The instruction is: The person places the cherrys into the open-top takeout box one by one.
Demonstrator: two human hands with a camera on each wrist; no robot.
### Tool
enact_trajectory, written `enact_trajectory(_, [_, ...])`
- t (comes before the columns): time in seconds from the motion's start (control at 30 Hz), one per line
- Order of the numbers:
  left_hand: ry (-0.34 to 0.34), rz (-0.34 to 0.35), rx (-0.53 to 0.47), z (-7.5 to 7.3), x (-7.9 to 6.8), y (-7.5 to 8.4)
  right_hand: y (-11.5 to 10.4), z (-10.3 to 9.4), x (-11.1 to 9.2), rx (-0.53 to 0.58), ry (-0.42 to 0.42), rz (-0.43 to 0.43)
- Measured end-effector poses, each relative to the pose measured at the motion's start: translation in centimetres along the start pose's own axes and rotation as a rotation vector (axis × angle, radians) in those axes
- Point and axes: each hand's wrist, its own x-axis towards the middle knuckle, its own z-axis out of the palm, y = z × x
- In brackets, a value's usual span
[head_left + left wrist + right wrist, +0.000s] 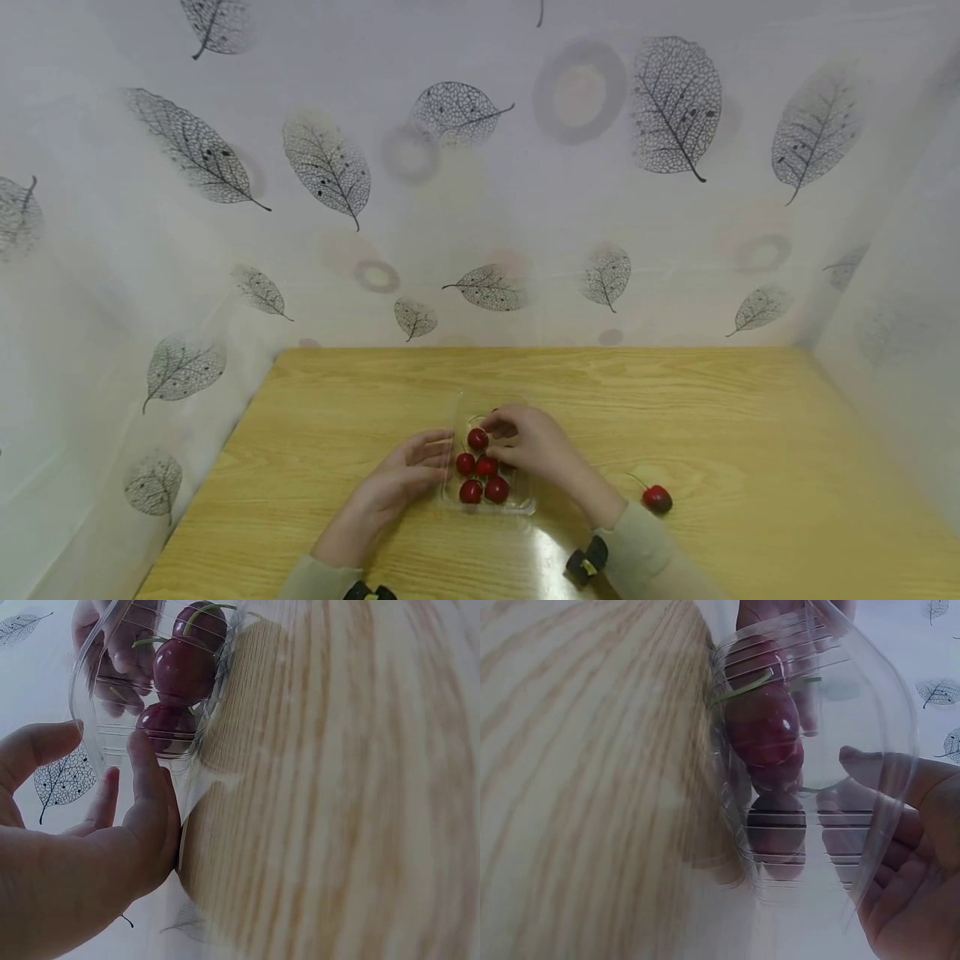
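A clear plastic container [527,507] stands on the table, with several dark red cherries [497,490] inside. My left hand [405,475] is at its left side, fingers fairly straight. In the left wrist view, fingertips [140,742] touch the ribbed wall, and the thumb is by the rim. My right hand [536,446] reaches over the right rim into the container, close to the upper cherry [477,438]. The right wrist view shows thumb [866,769] and fingers apart inside, with no cherry visible between them. The wall partly blurs those fingers.
A single cherry with its stem [657,499] lies on the wooden table [750,433], right of the container, near my right forearm. Behind the table and along both sides hangs a pale sheet [480,208] printed with leaves. Black bands [587,561] sit on the sleeves.
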Motion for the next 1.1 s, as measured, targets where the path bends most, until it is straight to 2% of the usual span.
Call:
enact_trajectory(0.3, [-0.013, 0.004, -0.014, 0.0, 0.0, -0.2, 0.3, -0.5, 0.0, 0.178, -0.001, 0.023])
enact_trajectory(0.6, [-0.004, -0.004, -0.019, 0.2, 0.0, -0.1, 0.8, -1.2, -0.1, 0.248, 0.019, -0.003])
enact_trajectory(0.8, [0.038, -0.027, -0.022, 0.2, -0.2, -0.1, 1.5, -2.0, -0.5, 0.254, 0.049, -0.001])
enact_trajectory(1.1, [0.043, -0.018, -0.007, 0.3, -0.2, 0.1, 2.4, -3.5, -1.8, 0.207, 0.087, 0.005])
